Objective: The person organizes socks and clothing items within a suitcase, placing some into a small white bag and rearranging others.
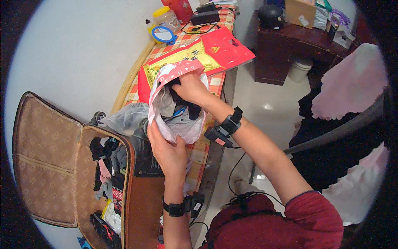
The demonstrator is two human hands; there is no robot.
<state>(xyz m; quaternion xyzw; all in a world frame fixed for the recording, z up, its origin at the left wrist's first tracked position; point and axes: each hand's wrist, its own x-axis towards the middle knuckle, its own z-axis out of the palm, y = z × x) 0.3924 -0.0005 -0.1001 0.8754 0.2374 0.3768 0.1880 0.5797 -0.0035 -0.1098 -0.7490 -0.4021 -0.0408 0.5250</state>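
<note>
A pink-and-white bag (pixel 191 135) stands with its mouth spread on the table, holding grey, white and dark clothes and a small blue item. At its near left rim, my left hand (pixel 169 155) grips the edge, thumb toward the inside. My right hand (pixel 192 89) reaches into the mouth from the right; its thumb lies bent against a dark cloth (pixel 177 98), and the other fingers are largely hidden. A red and yellow printed bag (pixel 224 47) lies flat behind.
An open brown suitcase (pixel 47 162) with rumpled clothes leans by the wall at left. Clear plastic (pixel 126 118) lies beside it. On the checked table (pixel 215 81) are a yellow-lidded jar (pixel 166 20), a blue-rimmed mirror (pixel 163 35) and a black adapter (pixel 206 17). Draped cloths (pixel 348 83) hang right.
</note>
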